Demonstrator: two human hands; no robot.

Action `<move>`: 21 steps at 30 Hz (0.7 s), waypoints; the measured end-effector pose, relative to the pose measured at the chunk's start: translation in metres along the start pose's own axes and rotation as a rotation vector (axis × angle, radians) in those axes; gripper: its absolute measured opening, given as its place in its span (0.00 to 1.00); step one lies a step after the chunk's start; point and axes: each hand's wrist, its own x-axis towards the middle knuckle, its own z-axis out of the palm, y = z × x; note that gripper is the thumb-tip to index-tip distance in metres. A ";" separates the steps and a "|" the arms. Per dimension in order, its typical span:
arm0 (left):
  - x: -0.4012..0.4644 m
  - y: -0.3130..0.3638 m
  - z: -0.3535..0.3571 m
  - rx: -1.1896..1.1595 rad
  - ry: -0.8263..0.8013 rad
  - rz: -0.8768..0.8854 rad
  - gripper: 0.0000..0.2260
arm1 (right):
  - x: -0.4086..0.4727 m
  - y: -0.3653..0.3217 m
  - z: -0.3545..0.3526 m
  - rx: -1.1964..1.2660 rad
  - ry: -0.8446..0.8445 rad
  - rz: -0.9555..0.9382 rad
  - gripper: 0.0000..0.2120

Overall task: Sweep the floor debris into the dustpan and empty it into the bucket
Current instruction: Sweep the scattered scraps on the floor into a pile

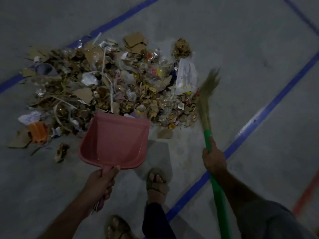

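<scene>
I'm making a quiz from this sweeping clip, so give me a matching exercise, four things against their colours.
Things:
1. dustpan
2. broom handle
3. floor tape lines
4. crushed container at the pile's near-left edge

Colours:
A. blue
B. orange
C. pink
D. green

Pairs: 1-C, 2-D, 3-A, 4-B

There are one pink dustpan, one green-handled broom, one debris pile whose scraps are too many to count, two hands, the left hand and right hand, and two sandalled feet.
</scene>
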 end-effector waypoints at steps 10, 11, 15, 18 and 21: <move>0.024 0.045 0.030 0.032 0.020 0.012 0.16 | -0.027 0.001 -0.010 -0.087 -0.123 -0.369 0.30; 0.025 0.049 0.029 0.036 0.029 0.011 0.16 | -0.033 0.001 -0.013 -0.059 -0.108 -0.356 0.31; 0.027 0.068 0.023 0.037 0.033 0.023 0.16 | -0.045 0.001 -0.030 0.089 0.039 -0.292 0.34; 0.031 0.080 0.018 0.005 0.029 0.023 0.15 | -0.030 -0.009 -0.047 0.119 0.146 -0.265 0.35; 0.034 0.090 0.019 -0.007 0.022 0.042 0.16 | 0.018 -0.032 -0.062 0.121 0.177 -0.225 0.33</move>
